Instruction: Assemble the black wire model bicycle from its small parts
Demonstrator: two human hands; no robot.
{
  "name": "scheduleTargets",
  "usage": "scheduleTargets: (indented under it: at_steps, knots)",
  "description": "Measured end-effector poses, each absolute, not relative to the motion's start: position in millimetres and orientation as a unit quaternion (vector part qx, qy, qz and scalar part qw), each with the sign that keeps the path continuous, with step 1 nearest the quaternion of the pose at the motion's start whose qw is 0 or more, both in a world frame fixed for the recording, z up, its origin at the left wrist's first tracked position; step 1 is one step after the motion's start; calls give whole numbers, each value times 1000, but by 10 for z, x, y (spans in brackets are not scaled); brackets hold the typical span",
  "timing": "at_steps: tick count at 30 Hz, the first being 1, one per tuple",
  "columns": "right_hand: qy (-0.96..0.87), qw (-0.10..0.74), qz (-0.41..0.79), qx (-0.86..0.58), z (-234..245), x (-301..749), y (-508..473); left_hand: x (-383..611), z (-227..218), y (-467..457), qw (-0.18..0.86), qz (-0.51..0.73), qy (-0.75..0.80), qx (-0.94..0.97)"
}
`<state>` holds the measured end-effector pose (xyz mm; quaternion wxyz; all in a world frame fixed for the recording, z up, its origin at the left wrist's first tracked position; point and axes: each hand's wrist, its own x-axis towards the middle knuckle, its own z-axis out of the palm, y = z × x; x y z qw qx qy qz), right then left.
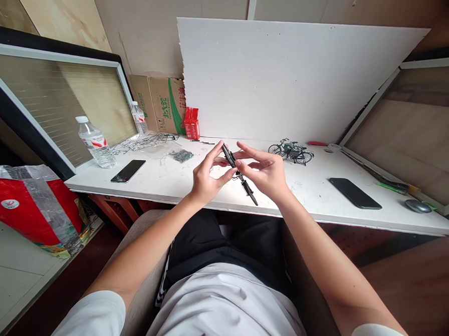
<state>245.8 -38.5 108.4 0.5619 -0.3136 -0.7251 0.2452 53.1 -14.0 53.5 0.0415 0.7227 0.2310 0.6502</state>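
A small black model bicycle (249, 189) is held up over the front of the white table, seen nearly edge-on and slanting down to the right. My left hand (206, 178) pinches its upper left end between thumb and fingers. From the other side, the thumb and fingers of my right hand (265, 173) close on its middle, hiding part of the frame. Beyond my right hand, dark model bicycles (291, 152) stand close together on the table. A small clear packet of green parts (182, 156) lies past my left hand.
On the white table (163, 182) are a black phone (128, 171), another phone (354, 193), water bottles (96, 142), black part frames (146, 144), a red box (192, 123) and a mouse (418, 205). A white board (289, 81) stands behind, with framed panels at both sides.
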Motion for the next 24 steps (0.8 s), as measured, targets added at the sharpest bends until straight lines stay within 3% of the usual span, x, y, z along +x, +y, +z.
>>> scheduleTargets:
  at_steps: [12, 24]
  knots:
    - [-670, 618, 278, -303, 1041, 2342, -349, 513, 535, -130, 17, 641, 230, 732]
    - [-706, 609, 187, -311, 1050, 2453, -304, 538, 567, -182, -42, 622, 206, 755]
